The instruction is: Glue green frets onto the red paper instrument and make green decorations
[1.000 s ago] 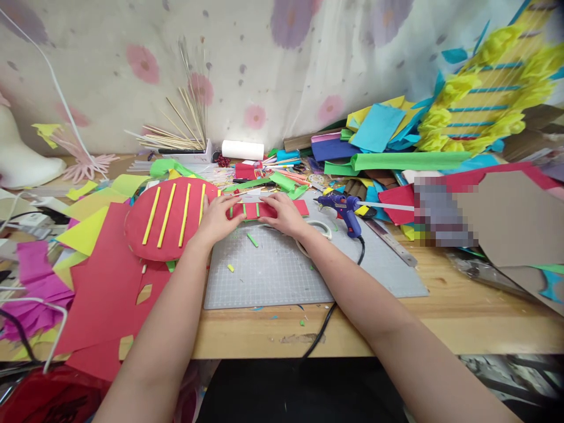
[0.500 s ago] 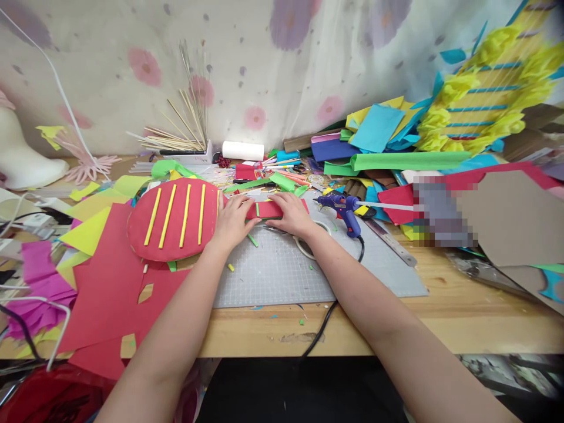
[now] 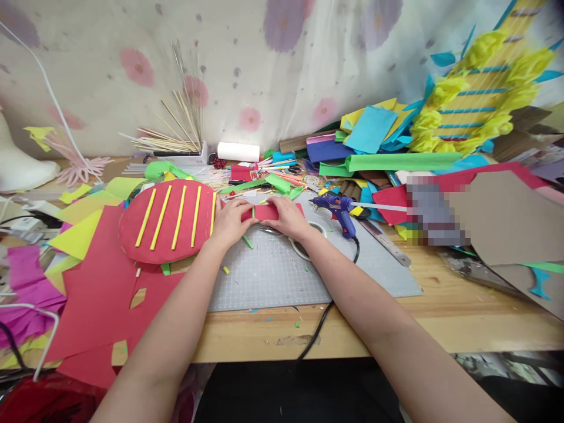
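Note:
A red oval craft body (image 3: 167, 235) with several slanted yellow strips lies at the left of the grey cutting mat (image 3: 264, 282). A narrow red neck piece (image 3: 265, 212) runs rightward, in line with the body; my left hand covers where they would meet. Across this neck sits a short green strip (image 3: 253, 212). My left hand (image 3: 230, 223) is closed on the neck just left of the green strip. My right hand (image 3: 288, 218) grips it further right, thumb at the near edge and fingers over the far side.
A blue glue gun (image 3: 337, 210) lies right of my hands, near a metal ruler (image 3: 388, 241) and a tape roll (image 3: 304, 251). Red sheets (image 3: 97, 294) spread at left. Coloured foam sheets (image 3: 370, 129) and a yellow flower-trimmed guitar model (image 3: 471, 106) stand behind.
The view has shifted slightly, so everything appears a little further left. Both hands keep their hold on the red neck, with hardly any movement relative to it.

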`<control>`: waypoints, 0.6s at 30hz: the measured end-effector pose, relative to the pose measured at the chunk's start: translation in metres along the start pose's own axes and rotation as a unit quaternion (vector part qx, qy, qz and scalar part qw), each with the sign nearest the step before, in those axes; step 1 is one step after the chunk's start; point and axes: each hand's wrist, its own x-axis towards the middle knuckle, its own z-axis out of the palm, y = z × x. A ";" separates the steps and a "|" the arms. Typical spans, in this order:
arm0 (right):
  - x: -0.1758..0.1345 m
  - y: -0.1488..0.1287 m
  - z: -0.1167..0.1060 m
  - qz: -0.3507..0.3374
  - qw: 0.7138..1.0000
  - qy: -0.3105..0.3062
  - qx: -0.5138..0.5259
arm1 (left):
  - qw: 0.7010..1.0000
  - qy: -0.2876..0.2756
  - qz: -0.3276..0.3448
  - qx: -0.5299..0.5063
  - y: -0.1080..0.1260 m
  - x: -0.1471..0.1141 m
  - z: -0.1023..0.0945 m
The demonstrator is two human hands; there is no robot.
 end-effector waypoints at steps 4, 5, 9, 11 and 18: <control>0.000 0.000 0.001 -0.005 1.000 0.000 0.009 | 0.999 0.006 -0.034 -0.020 0.000 0.001 0.000; 0.000 0.001 0.002 -0.007 1.000 0.001 0.011 | 0.999 0.007 -0.036 -0.020 0.000 0.001 -0.001; 0.001 0.000 0.003 -0.008 1.000 0.006 0.016 | 0.999 0.003 -0.031 -0.015 0.000 0.001 -0.001; 0.001 -0.001 0.002 0.000 1.000 0.004 0.015 | 1.000 -0.003 -0.024 -0.011 0.000 0.001 -0.002; -0.001 -0.005 -0.004 -0.003 1.000 -0.002 0.001 | 0.999 0.025 -0.029 -0.035 -0.005 -0.001 -0.020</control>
